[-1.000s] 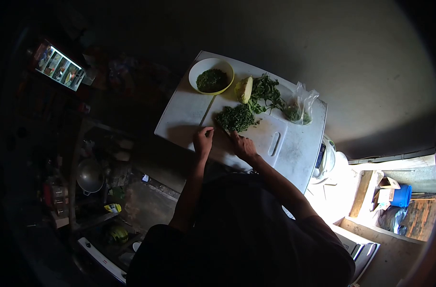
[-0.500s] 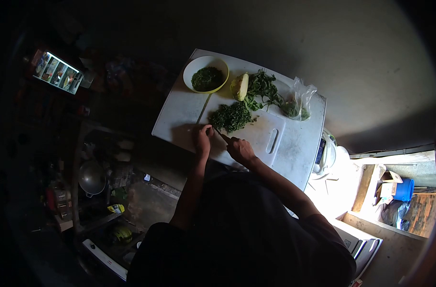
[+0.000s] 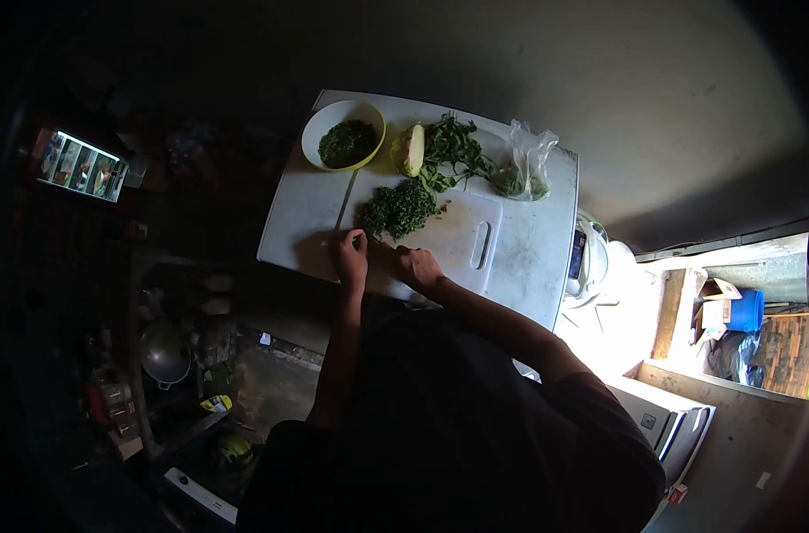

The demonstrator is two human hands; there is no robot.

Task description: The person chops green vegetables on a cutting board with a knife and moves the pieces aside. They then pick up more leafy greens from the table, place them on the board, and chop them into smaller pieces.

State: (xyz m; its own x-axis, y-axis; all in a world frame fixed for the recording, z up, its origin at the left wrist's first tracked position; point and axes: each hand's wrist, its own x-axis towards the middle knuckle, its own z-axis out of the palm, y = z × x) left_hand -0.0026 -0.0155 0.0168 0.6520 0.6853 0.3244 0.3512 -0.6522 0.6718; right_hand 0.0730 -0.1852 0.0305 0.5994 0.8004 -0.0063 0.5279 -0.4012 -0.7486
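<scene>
My right hand [image 3: 420, 266] is closed around the handle of a knife [image 3: 382, 242], whose dark blade points left toward my other hand. My left hand [image 3: 351, 258] has its fingers curled together near the blade's tip; whatever they pinch is too small and dark to make out. Just beyond both hands, a heap of chopped green leaves [image 3: 399, 209] lies on a white cutting board [image 3: 458, 235]. Behind the heap are a cut pale-yellow vegetable [image 3: 411, 149] and a bunch of leafy stems [image 3: 453, 147].
A yellow-white bowl [image 3: 373, 147] of chopped greens stands at the table's [image 3: 533, 258] far left. To the right sits a clear plastic bag [image 3: 529, 155] with greens inside. A dim shelf with a metal wok [image 3: 165, 351] is at lower left; a wall runs behind the table.
The whole view has shifted, so the table appears farther left and slightly higher. My right hand still holds the knife, its blade now lying flatter toward my curled left hand.
</scene>
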